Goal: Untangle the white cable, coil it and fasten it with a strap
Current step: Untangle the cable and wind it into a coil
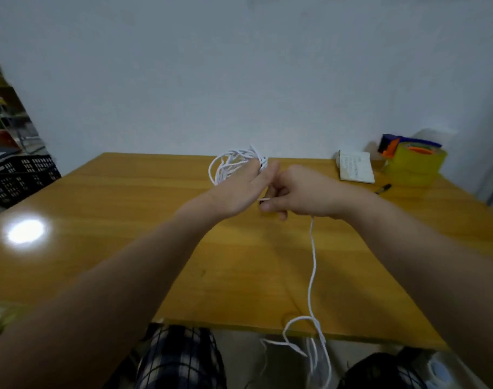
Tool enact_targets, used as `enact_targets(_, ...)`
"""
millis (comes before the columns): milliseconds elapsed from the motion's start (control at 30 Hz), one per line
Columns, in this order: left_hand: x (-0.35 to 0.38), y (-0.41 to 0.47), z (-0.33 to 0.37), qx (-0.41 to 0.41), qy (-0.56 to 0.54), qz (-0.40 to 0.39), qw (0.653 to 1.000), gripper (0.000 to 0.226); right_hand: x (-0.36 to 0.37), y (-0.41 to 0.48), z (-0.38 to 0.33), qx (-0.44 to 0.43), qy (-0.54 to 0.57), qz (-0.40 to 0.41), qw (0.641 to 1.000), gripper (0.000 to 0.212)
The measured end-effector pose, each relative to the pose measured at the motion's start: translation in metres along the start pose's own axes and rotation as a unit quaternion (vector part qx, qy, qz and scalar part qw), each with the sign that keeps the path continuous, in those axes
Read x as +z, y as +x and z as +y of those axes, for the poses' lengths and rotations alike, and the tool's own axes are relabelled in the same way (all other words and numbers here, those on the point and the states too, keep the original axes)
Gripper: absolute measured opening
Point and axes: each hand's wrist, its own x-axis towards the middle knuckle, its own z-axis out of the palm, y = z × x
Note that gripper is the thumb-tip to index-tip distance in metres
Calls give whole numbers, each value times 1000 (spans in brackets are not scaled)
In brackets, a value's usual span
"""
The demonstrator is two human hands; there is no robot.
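**Control:** What does the head view give you?

**Operator:** I see both hands raised above the middle of the worktop (127,206), knuckles almost touching. My left hand (245,189) has its fingers curled round a bundle of loops of the white cable (231,164). The loops stick out beyond the fingers, toward the wall.

**Control:** And the right?

**Operator:** My right hand (301,195) is curled into a fist around the same cable. From under it one strand runs down toward me and goes over the near edge, where it hangs in loose loops above my lap. A small dark-tipped piece shows between the two hands; I cannot tell what it is.

**Control:** Anything else out there?

**Operator:** A notebook (356,167) lies at the far right, with a stack of yellow tape rolls (414,164) just beside it and a pen (383,188) in front of them. A black crate (20,175) sits off the left edge.
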Motion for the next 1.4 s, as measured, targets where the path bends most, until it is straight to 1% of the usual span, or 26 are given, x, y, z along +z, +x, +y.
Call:
enact_targets(33,-3,-1,2,12,32,-9,999,71,-4,-3,3,3,6,14,1000,15)
enact_targets(67,-5,-1,3,19,58,-17,998,74,-8,-6,7,2,16,30,999,12)
enact_targets(167,-7,-2,8,28,146,-39,988,68,-16,-13,13,0,42,66,997,9)
enact_targets(267,-10,-3,15,28,233,-55,971,53,-25,-19,11,-5,64,85,994,7)
enact_targets(333,-11,-1,19,61,290,-38,954,47,-31,-23,10,-7,68,100,993,11)
enact_targets(367,-12,-1,22,81,295,-16,952,46,-34,-24,10,-6,68,112,991,17)
enact_targets(400,-14,1,23,93,281,0,955,46,-38,-27,11,-3,70,126,990,23)
enact_targets(433,-17,1,24,80,230,11,970,46,-43,-30,13,5,74,138,988,28)
enact_targets(467,-21,2,21,40,134,18,990,45,-49,-35,17,15,75,148,986,31)
enact_targets(500,-27,1,17,-9,-5,28,1000,42,-55,-40,23,28,78,158,984,32)
enact_targets(533,-35,1,10,-55,-161,39,985,40,-59,-46,32,43,92,168,981,32)
enact_targets(567,-43,0,4,-88,-274,34,957,39,-62,-52,39,58,123,180,974,32)
enact_targets(600,-48,-1,-2,-111,-343,17,933,39,-61,-56,45,70,162,195,965,30)
enact_targets(667,-48,-4,-4,-146,-435,-50,887,36,-53,-54,50,85,209,237,945,29)
enact_targets(733,-38,-7,2,-155,-508,-73,844,34,-39,-42,47,92,243,280,924,29)
enact_targets(767,-32,-8,6,-152,-530,-62,832,37,-31,-36,44,96,266,294,913,29)
enact_targets(833,-20,-11,13,-145,-536,-22,832,45,-18,-27,41,107,298,302,899,27)
enact_targets(933,-9,-13,20,-139,-556,-1,819,52,-5,-26,35,113,300,275,906,18)
enact_targets(967,-6,-13,22,-139,-562,1,815,54,-1,-27,32,108,306,255,911,21)
enact_targets(1000,-3,-13,24,-139,-560,3,817,54,2,-28,28,102,315,229,915,31)
enact_targets(1067,4,-12,29,-138,-543,4,828,55,7,-29,20,76,320,178,928,56)
enact_targets(1100,7,-12,32,-139,-531,5,836,56,9,-29,15,57,315,158,934,61)
enact_targets(1133,10,-11,33,-140,-518,5,844,56,12,-28,11,40,311,146,938,59)
enact_targets(1200,14,-11,35,-138,-492,1,860,57,15,-25,7,31,308,153,938,50)
enact_targets(1300,11,-11,35,-162,-473,5,866,55,16,-23,10,39,327,184,926,25)
enact_targets(1400,4,-11,28,-200,-418,31,886,52,16,-24,13,30,324,163,931,20)
